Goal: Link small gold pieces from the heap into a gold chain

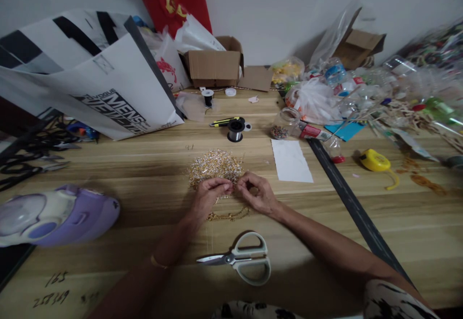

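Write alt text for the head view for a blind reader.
A bare left hand and bare right hand are close together at the near edge of a glittery gold-and-silver heap on a wooden table; anything held is too small to tell. Nearer lie a gold chain-like strand and pale-handled metal scissors; a black spool of silvery wire stands beyond.

On our counter (307,266), scissors (251,265) lie nearest us, with a chain (228,216) behind them, then a pile of strands (216,162), our left hand (212,193) and right hand (261,194) at its near edge. Behind the pile we find a spool (236,130), at back left a shopping bag (104,87), and to the right a paper sheet (292,161), then a tape measure (375,160).
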### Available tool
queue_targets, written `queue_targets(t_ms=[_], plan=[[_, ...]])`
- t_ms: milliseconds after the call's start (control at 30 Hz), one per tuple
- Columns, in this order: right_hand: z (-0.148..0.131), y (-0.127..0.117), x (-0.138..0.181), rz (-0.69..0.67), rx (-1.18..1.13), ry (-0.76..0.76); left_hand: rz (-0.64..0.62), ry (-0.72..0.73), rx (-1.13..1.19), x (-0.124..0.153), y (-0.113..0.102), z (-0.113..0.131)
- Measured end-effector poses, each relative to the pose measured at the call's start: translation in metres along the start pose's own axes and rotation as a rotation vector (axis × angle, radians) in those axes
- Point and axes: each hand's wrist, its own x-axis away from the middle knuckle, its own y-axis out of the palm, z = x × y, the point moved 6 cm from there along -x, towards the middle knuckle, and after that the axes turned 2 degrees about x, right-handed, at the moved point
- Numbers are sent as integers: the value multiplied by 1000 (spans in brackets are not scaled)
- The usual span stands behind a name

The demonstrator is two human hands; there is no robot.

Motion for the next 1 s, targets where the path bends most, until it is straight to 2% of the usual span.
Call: queue_targets(t_ms=[1000], plan=[[0,1,0,-13,-3,-5,9,12,-29,0,0,2]])
